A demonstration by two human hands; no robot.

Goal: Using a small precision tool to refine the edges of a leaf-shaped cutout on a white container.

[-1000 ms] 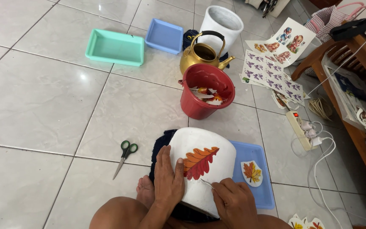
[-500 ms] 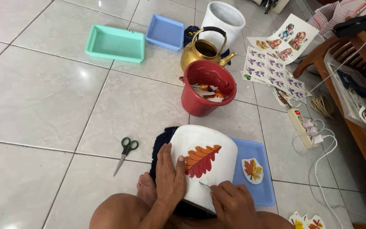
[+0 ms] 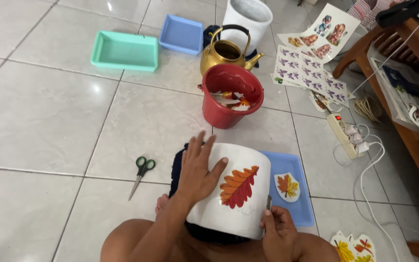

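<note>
Pot: a white round pot (image 3: 241, 194) lies on its side across the person's lap, on a dark cloth (image 3: 176, 167), its curved wall turned up to the camera.
Leaf picture: an orange and red leaf (image 3: 237, 187) with a dark stem sits flat on the pot's wall, slanting from lower left to upper right.
Left hand: the left hand (image 3: 197, 170) lies flat on the pot with fingers spread, the thumb touching the leaf's upper left edge; it presses rather than grips.
Right hand: the right hand (image 3: 277, 228) is at the pot's lower right edge, fingers closed on a small thin tool (image 3: 268, 203) that stands against the pot's side.
Blue tray: a flat blue tray (image 3: 294, 213) lies just right of the pot, holding a smaller cut-out leaf (image 3: 287, 186) in orange and yellow.
Scissors: green-handled scissors (image 3: 140, 173) lie on the tiles to the left, apart from the pot.
Bucket: a red bucket (image 3: 230, 109) with paper scraps inside stands beyond the pot.
Kettle: a brass kettle (image 3: 225, 56) stands just behind the bucket.
Sheets: printed picture sheets (image 3: 306, 73) lie on the floor to the right.
</note>
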